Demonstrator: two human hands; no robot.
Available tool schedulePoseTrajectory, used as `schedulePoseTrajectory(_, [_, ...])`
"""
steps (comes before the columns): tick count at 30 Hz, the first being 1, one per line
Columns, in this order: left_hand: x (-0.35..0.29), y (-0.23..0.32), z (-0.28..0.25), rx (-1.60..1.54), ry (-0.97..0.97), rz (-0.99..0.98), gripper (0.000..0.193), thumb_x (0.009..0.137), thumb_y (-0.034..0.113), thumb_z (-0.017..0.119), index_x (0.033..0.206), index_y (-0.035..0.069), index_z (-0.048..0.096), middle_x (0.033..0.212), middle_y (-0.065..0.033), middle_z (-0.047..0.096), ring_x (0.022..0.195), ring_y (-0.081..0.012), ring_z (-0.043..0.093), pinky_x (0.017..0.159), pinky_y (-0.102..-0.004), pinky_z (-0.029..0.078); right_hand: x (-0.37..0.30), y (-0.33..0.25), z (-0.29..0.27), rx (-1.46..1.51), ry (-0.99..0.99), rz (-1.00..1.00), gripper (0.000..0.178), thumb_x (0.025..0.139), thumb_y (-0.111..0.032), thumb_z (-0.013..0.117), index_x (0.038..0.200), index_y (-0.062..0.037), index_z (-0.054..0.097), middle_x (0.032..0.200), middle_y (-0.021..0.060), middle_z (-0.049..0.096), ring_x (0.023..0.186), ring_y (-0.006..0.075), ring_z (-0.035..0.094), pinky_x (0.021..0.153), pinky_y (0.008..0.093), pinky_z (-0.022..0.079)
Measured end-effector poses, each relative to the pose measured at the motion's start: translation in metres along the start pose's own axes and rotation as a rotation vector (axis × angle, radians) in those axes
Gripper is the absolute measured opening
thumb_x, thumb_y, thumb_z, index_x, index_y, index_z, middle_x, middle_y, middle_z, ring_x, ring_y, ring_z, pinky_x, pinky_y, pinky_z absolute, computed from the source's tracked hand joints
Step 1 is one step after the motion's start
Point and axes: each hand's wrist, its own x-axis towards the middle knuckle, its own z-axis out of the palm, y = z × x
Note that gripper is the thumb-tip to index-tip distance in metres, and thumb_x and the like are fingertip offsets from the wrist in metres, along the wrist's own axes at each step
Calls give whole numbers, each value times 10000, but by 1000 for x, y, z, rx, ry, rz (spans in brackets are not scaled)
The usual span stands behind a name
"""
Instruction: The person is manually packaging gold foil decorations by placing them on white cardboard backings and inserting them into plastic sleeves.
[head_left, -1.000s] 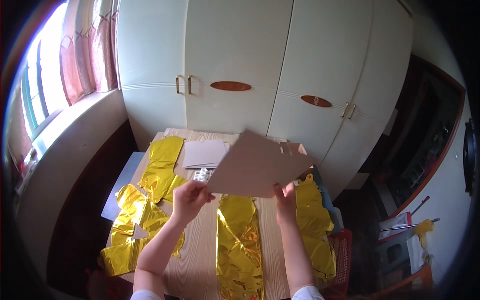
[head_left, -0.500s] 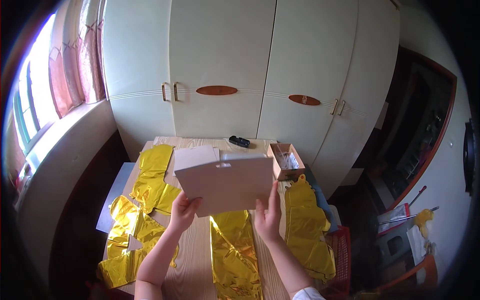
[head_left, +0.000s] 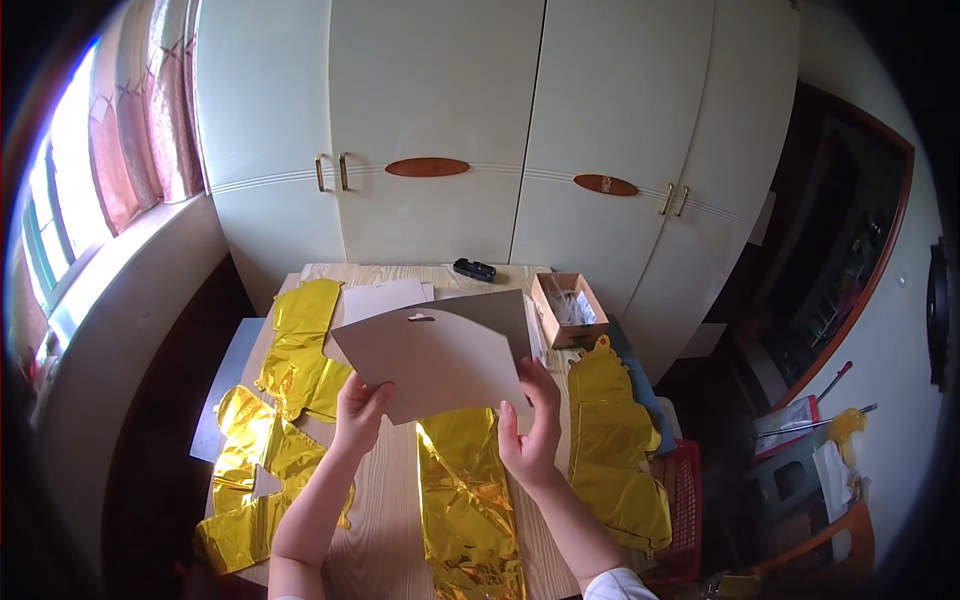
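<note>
Two pale wardrobes' worth of panelled doors (head_left: pixel 430 80) stood behind a wood-grain table (head_left: pixel 380 520); pink curtain (head_left: pixel 175 110) at a bright window, left. Flat gold foil balloons (head_left: pixel 465 500) lay to both sides and down the middle. Far edge: pale card sheets (head_left: pixel 375 300), small black object (head_left: pixel 474 269), open cardboard box (head_left: pixel 587 333). Red plastic basket (head_left: pixel 686 500) low at right.

Grey cardboard panel (head_left: pixel 425 365) was up over the middle of the table, slightly bowed, long axis left to right, slotted edge toward the doors. Darker grey panel (head_left: pixel 510 310) showed behind; joined or separate, couldn't tell. Left hand (head_left: pixel 360 415) pinched the lower left corner; right hand (head_left: pixel 530 430) was at the right edge, thumb and fingers apart, firmness unclear. Marks on the right-hand oval plaque (head_left: pixel 605 185) were too small to read.
</note>
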Motion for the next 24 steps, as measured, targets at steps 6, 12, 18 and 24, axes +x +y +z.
schedulePoseTrajectory(6, [2, -5, -4, -122, 6, -36, 309, 941, -19, 576, 1241, 43, 545, 1135, -74, 660, 1027, -152, 639, 876, -302, 513, -2, 5, 0, -27, 98, 23, 179, 868, -54, 694, 971, -43, 548, 1314, 173, 556, 1196, 345, 570, 932, 361, 503])
schedulePoseTrajectory(12, [2, -14, -12, -212, 4, 13, 272, 933, -51, 564, 1180, 64, 569, 1131, -84, 660, 1040, -169, 642, 874, -312, 518, -6, 4, 4, -17, 63, -34, 202, 859, -30, 690, 995, -46, 541, 1375, 192, 533, 1192, 337, 585, 897, 358, 527])
schedulePoseTrajectory(18, [3, -15, -11, -230, 32, 32, 285, 934, -70, 547, 1180, 73, 567, 1134, -84, 657, 1038, -170, 643, 862, -302, 520, -4, 1, 3, -73, 40, -79, 187, 859, -5, 678, 979, -39, 539, 1340, 203, 561, 1265, 356, 529, 1002, 395, 471])
schedulePoseTrajectory(24, [2, -15, -12, -239, 11, 38, 289, 931, -79, 542, 1175, 74, 566, 1126, -76, 655, 1032, -156, 642, 848, -287, 520, -6, 2, 4, -21, 35, -46, 175, 854, -3, 682, 951, -28, 539, 1304, 197, 584, 1261, 367, 532, 1010, 383, 462])
